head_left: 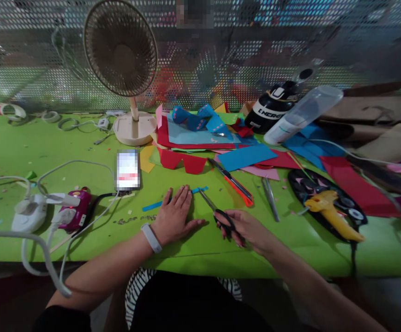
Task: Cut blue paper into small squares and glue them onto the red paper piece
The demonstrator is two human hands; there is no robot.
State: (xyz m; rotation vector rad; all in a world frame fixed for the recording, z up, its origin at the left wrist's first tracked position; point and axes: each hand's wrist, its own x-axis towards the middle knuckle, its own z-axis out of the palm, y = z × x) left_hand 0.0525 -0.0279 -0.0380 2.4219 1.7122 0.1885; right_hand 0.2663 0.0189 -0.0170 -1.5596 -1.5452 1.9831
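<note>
My left hand (176, 213) lies flat on the green table, fingers spread, over a narrow blue paper strip (152, 205). The strip shows on both sides of the fingers. My right hand (240, 226) is closed around the black handles of scissors (207, 199), whose blades point up and left to the strip's right end near small blue bits. Just beyond the hands are a red zigzag-edged paper piece (182, 161) and an orange cutter (236, 184). Tweezers (271, 199) lie to the right.
A fan (134, 129) and a phone (128, 170) stand behind and left. Power plugs and cables (72, 210) lie at left. At right are a yellow glue gun (335, 214) on a black tray, bottles (272, 108) and coloured paper (247, 157).
</note>
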